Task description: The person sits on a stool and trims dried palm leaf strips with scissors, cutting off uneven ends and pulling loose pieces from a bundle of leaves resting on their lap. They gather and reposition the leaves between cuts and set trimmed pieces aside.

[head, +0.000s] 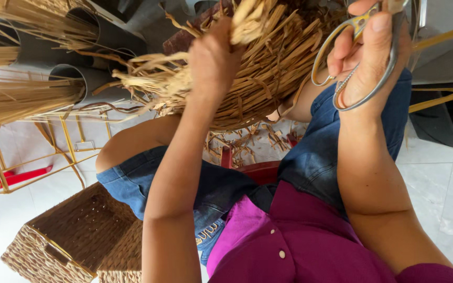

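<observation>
Straw weaving [258, 78], half-finished with loose strand ends, sits above my knees. My left hand [213, 57] has its fingers pinched on a tuft at the top; my right hand [365, 55] has fingers curled through the scissors [342, 63]. I judge a loosened pinch could let strands spring free, or the blades could nick woven strands.

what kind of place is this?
Likely a basket-weaving workshop, possibly home-based: the left hand grips a bundle of dried straw strips, the right hand holds scissors, and a woven basket sits on the tiled floor.
</observation>
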A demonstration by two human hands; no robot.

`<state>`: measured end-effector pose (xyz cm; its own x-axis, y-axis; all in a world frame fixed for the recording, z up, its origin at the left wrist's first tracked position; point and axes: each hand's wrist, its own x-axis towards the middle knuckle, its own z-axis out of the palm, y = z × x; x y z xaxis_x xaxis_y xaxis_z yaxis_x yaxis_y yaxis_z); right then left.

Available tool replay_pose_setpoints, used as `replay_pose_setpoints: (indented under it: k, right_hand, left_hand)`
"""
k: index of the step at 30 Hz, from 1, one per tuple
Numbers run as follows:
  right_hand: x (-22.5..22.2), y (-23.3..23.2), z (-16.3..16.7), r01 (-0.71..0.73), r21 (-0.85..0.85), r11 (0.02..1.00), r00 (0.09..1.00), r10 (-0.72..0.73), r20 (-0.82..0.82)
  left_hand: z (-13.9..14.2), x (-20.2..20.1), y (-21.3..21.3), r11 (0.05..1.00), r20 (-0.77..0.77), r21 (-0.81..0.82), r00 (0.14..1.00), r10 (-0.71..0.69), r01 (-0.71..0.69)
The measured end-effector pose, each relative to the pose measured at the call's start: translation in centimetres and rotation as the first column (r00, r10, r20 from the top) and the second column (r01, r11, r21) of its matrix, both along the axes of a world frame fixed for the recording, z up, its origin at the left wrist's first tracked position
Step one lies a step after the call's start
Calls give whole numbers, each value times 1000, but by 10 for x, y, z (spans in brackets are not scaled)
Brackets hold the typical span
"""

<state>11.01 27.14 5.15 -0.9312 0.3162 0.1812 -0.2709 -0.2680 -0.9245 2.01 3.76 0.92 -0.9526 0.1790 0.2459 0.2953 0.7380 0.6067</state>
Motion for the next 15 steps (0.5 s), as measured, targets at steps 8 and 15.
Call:
replay_pose_setpoints:
  k: [8, 15]
  right_hand:
    - [-4, 0, 11, 16, 4, 1000, 996, -16, 86]
    - [-7, 4, 7, -9, -17, 1000, 996, 11, 94]
  left_hand:
    - [-106, -11, 38, 992, 6, -129, 1000, 8, -7]
    - [-108, -18, 28, 993, 199, -115, 978, 55, -32]
